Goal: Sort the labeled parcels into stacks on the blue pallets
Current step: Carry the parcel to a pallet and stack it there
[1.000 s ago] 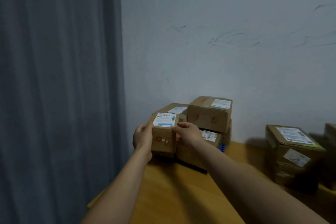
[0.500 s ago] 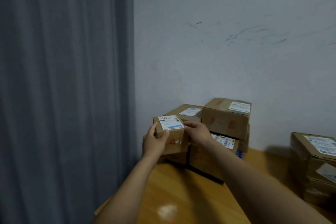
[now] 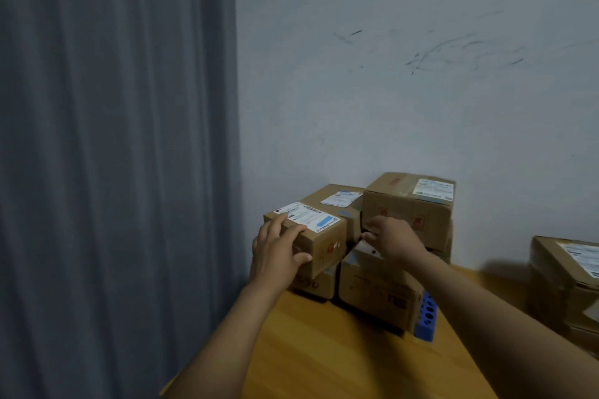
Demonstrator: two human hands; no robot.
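A small labeled cardboard parcel (image 3: 319, 236) sits on the front left of the stack on the blue pallet (image 3: 427, 321). My left hand (image 3: 278, 249) holds its left front corner, fingers over the top edge and thumb on the front face. My right hand (image 3: 392, 238) is off that parcel, fingers loosely curled, hovering over the lower parcel (image 3: 379, 291) to the right. A larger labeled parcel (image 3: 408, 204) tops the stack at the back right, and another (image 3: 337, 201) lies behind the small one.
The stack stands on a wooden table (image 3: 324, 356) against a white wall. A grey curtain (image 3: 113, 155) hangs at the left. A second pile of labeled parcels (image 3: 567, 278) stands at the right edge.
The small parcel went from being held up by both hands to resting on the stack. My right hand let go and moved right; my left hand stays on it.
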